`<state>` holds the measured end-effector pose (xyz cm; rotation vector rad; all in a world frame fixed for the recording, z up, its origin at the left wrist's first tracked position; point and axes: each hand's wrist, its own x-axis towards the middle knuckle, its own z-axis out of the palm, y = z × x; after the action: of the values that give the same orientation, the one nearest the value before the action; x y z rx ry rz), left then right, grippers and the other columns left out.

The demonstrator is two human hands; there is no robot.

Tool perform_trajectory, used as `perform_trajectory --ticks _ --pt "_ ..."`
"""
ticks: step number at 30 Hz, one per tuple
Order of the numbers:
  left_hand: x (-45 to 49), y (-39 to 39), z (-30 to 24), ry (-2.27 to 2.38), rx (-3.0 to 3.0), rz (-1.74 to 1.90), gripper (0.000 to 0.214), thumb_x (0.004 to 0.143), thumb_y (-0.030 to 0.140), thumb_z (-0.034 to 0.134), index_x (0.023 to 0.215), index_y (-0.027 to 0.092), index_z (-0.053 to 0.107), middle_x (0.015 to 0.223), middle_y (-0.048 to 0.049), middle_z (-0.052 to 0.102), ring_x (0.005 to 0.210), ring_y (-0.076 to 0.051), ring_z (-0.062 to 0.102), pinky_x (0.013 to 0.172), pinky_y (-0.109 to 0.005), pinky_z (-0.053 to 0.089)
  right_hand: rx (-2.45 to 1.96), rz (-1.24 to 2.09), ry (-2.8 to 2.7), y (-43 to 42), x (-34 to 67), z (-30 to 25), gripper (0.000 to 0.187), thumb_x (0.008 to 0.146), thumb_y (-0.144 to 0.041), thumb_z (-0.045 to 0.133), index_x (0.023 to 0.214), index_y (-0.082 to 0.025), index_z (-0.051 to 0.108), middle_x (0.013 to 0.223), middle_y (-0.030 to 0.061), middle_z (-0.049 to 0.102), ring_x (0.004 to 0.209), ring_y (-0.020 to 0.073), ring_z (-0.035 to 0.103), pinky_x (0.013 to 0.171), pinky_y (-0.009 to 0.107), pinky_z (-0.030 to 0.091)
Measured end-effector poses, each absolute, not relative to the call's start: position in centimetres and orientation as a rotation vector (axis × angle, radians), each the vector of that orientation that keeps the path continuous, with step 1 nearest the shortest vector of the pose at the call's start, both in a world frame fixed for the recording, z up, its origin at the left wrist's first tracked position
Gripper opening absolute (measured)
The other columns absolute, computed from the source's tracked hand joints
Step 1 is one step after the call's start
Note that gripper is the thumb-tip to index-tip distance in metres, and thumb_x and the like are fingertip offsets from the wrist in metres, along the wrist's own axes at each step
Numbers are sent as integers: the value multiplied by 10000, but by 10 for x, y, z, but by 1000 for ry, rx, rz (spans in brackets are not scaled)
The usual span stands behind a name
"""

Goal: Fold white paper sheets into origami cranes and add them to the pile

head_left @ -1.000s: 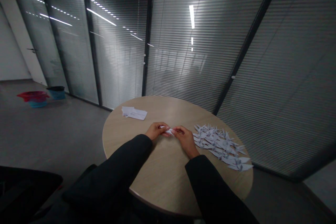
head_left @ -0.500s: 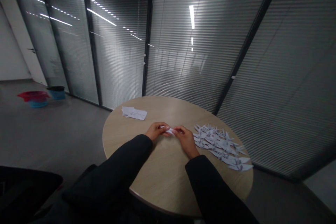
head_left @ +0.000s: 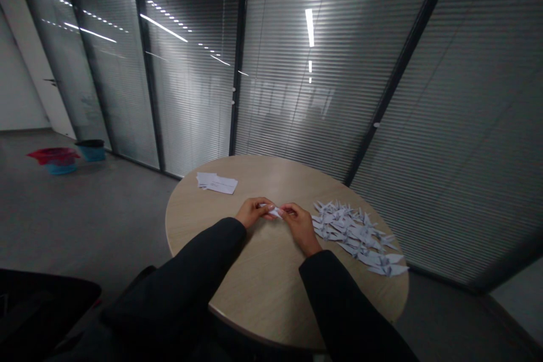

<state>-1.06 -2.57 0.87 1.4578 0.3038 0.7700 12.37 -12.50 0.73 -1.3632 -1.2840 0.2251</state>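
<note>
Between my hands, above the middle of the round wooden table (head_left: pixel 254 271), is a small piece of folded white paper (head_left: pixel 275 211). My left hand (head_left: pixel 254 212) pinches its left end with thumb and fingers. At the other end, my right hand (head_left: pixel 299 225) grips it the same way. The fingers cover most of the paper, so its folded shape is hard to make out. Just right of my right hand lies a spread of several folded paper cranes (head_left: pixel 356 232). A small stack of white paper sheets (head_left: pixel 218 182) rests at the table's far left, beyond my left hand.
Glass partitions with blinds (head_left: pixel 314 79) stand directly behind the table. On the floor at left are a blue bin with a red liner (head_left: pixel 55 158) and a second blue bin (head_left: pixel 91 150). A dark object (head_left: pixel 42 305) fills the lower left corner.
Almost nothing differs. The fingers of my right hand have shifted very slightly on the folded paper; both hands stay in the same place.
</note>
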Motion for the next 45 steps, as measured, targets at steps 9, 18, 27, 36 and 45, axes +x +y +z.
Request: perform_trajectory --ticks 9,18,27,36,45 --pt "-10 -27 8 335 1550 805 465 531 469 778 781 93 668 725 -65 674 642 -158 625 668 -309 514 -1407 216 -1273 -128 121 10 241 713 -406 607 754 -168 616 745 51 657 677 185 608 644 286 469" --pt "-14 -26 7 372 1702 914 336 606 385 743 771 96 697 736 -80 672 644 -145 575 636 -272 449 -1406 217 -1293 -130 118 12 226 717 -404 601 759 -182 620 751 39 658 659 175 601 633 283 466" --pt "-18 -30 14 323 1799 969 240 651 348 696 720 119 681 789 -82 662 760 -183 595 701 -290 439 -1414 259 -1312 -131 118 13 229 727 -403 605 773 -179 613 741 27 650 632 157 594 601 260 452" --pt "-18 -32 17 382 1821 947 211 634 320 691 710 124 676 771 -78 669 732 -181 589 682 -282 427 -1413 271 -1348 -129 119 10 238 735 -418 588 773 -183 603 766 36 653 657 165 593 615 263 452" --pt "-16 -30 12 385 1809 926 231 654 327 679 720 106 691 712 -76 653 648 -151 557 640 -271 419 -1436 220 -1361 -127 122 8 255 759 -432 548 736 -183 599 719 27 631 699 177 584 658 271 440"
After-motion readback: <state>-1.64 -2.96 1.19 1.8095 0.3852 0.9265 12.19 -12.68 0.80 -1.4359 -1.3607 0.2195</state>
